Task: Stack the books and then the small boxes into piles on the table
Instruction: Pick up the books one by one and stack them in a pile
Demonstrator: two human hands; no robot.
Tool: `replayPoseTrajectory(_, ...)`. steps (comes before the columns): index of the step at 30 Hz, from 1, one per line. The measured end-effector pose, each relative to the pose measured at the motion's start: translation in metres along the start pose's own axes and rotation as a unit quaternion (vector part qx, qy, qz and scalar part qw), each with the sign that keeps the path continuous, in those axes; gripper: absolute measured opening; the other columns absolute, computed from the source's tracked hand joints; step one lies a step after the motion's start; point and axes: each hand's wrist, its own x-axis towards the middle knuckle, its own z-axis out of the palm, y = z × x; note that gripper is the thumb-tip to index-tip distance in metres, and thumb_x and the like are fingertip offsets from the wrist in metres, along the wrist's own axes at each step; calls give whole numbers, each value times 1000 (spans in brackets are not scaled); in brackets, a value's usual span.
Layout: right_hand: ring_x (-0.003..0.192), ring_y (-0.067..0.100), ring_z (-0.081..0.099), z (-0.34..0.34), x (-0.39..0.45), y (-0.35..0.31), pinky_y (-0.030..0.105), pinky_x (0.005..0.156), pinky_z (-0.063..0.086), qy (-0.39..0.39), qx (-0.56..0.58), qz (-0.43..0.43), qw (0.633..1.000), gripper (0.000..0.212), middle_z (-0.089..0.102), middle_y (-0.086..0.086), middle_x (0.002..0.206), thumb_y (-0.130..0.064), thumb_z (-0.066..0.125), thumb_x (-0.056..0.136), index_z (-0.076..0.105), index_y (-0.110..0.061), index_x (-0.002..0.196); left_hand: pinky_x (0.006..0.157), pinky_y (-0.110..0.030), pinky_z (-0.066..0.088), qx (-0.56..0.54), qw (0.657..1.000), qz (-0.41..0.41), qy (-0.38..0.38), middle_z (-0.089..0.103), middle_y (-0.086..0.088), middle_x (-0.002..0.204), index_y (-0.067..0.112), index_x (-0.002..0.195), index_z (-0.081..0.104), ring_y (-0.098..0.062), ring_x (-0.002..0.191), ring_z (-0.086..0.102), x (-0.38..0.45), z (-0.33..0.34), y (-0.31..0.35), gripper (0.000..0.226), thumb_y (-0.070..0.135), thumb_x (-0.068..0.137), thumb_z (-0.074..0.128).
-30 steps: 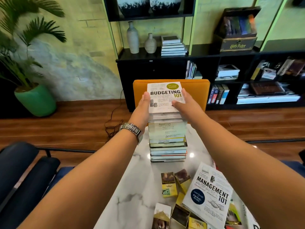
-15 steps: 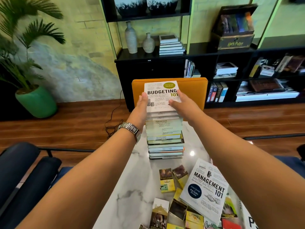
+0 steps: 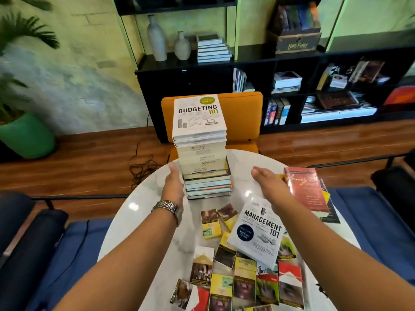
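One tall pile of books [image 3: 205, 162] stands at the far middle of the round white bench [image 3: 143, 205], and "Budgeting 101" [image 3: 198, 115] sits on top, face up. The pile shows roughly a dozen spines; the lower ones are too thin to count exactly.

Both hands are out, palms turned toward each other, holding nothing. The left hand [image 3: 174, 184], a metal watch [image 3: 165, 207] on its wrist, has straight fingers just beside the pile's lower left edge; whether they touch it I cannot tell. The right hand [image 3: 268, 181] floats clear of the pile on its right, fingers spread loose and wide.

Loose books on the bench: "Management 101" [image 3: 258, 232] lies tilted under the right forearm, resting on some of the small boxes. One red book [image 3: 306, 187] lies at the right edge on top of other flat books, whose number is hidden.

Small boxes now. Two yellow-and-brown boxes [image 3: 216, 222] lie side by side in front of the pile. A scattered cluster of boxes [image 3: 244, 281] fills the near edge, at least nine showing, yellow, red and green, some overlapping, none stacked.

Behind the bench, one orange chair [image 3: 243, 113] faces us, and one black bookshelf [image 3: 292, 86] stands behind it with two pale vases [image 3: 168, 42] on top.
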Motion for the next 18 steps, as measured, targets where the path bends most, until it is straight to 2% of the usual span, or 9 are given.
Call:
replayPoseTrajectory(1,122,24,49,-4,-7,18,37,89,43,2,-2,13,1000,48,49,4,144,-44,50,96,47,-24,140,86,-29,45,25,999,-5,-22,61,5,109,26,125,50,-17,95,57,-10,4,-13,52,59,96,22)
replayPoseTrajectory(3,106,21,56,-10,-22,47,34,79,46,6,-14,41,999,44,56,7,136,-41,52,96,51,-24,137,102,-38,42,106,992,-16,-71,58,-2,128,24,125,52,-24,112,56,-19,14,-46,56,61,95,24)
replayPoseTrajectory(4,105,22,58,-15,-33,61,34,80,45,8,-35,58,998,43,58,7,133,-41,51,96,53,-24,136,105,-43,41,150,984,-21,-94,56,-6,133,22,123,54,-28,117,55,-25,21,-60,58,64,93,27)
replayPoseTrajectory(7,109,24,57,-22,-59,95,34,87,44,27,-60,95,993,39,58,8,133,-36,53,96,56,-20,132,95,-30,40,254,952,-29,-166,58,-10,126,14,123,57,-29,114,55,-43,41,-86,46,48,96,40)
replayPoseTrajectory(9,107,25,57,-19,-76,113,36,86,49,31,-20,121,992,36,58,6,129,-32,56,95,57,-18,128,97,-31,40,338,917,-32,-209,54,-9,132,11,130,53,-27,121,51,-48,51,-102,42,36,98,43)
replayPoseTrajectory(11,110,25,56,-17,-93,126,33,82,50,11,10,147,989,37,55,3,126,-30,56,94,53,-18,129,99,-34,43,438,871,-23,-223,55,-10,135,11,130,52,-29,120,53,-56,62,-114,46,41,95,44)
replayPoseTrajectory(14,114,20,58,-10,-97,161,38,93,50,-21,0,150,988,57,56,0,135,-47,56,84,47,-26,136,89,-33,46,569,786,13,-244,60,-7,126,18,126,50,-30,111,58,-69,72,-124,44,47,94,43)
replayPoseTrajectory(16,110,17,61,-6,-92,185,40,92,53,-36,17,147,988,64,57,-1,136,-50,58,80,44,-28,138,88,-34,51,582,774,21,-247,61,-5,126,24,128,46,-29,106,61,-74,78,-131,53,56,86,46)
replayPoseTrajectory(18,107,18,63,-6,-104,165,35,86,55,-31,35,153,987,55,57,2,134,-36,59,89,43,-22,140,85,-35,53,554,800,5,-232,60,-4,126,27,128,45,-27,102,63,-71,82,-136,65,64,75,49)
